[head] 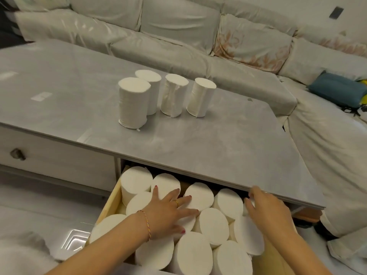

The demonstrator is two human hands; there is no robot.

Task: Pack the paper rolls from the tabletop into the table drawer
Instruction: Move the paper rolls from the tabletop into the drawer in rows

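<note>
A pale sectional sofa (198,36) wraps around the far and right sides of the scene, with a blue-grey pouch (335,90) lying on its right seat. In front of it stands the grey bench (198,147), whose right-hand drawer (108,207) is pulled out toward the person; a second drawer front with a dark knob (17,154) stays flush on the left. The open drawer is crowded with white paper rolls (213,225) standing on end, packed against one another in several rows. Four more paper rolls (134,104) stand upright on the benchtop near its middle, two touching at the left and two set slightly apart to the right. The left hand (168,212), wearing a gold ring and a braided bracelet, lies flat with fingers spread across the tops of the rolls in the drawer's middle. The right hand (268,209) reaches in at the drawer's back right corner, fingers bent over a roll there beneath the bench edge; whether its grip closes on that roll cannot be told.
</note>
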